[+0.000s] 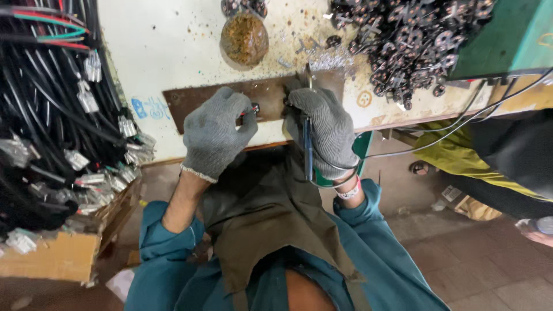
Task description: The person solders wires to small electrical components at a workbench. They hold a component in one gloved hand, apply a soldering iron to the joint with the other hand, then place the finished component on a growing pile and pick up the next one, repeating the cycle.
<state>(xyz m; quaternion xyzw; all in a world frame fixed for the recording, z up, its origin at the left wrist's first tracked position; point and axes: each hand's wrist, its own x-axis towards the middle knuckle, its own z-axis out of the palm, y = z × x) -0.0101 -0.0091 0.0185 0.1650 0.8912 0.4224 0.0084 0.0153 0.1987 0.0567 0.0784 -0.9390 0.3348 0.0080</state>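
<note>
Left hand (216,131) pinches a small dark part (255,107) over the brown metal plate (184,102); right hand (322,129) grips pliers (307,135), long axis vertical, just right of the part.

From my remote feed I see a worn white table (173,46), its top stained and speckled with rust and grit. A green machine housing (507,34) stands at its far right corner. To the left, a cardboard box (55,256) holds thick bundles of black cables (40,132) with pale connectors. Below the table edge the floor (489,265) is dull brown tile, dusty, under flat, even light.
</note>
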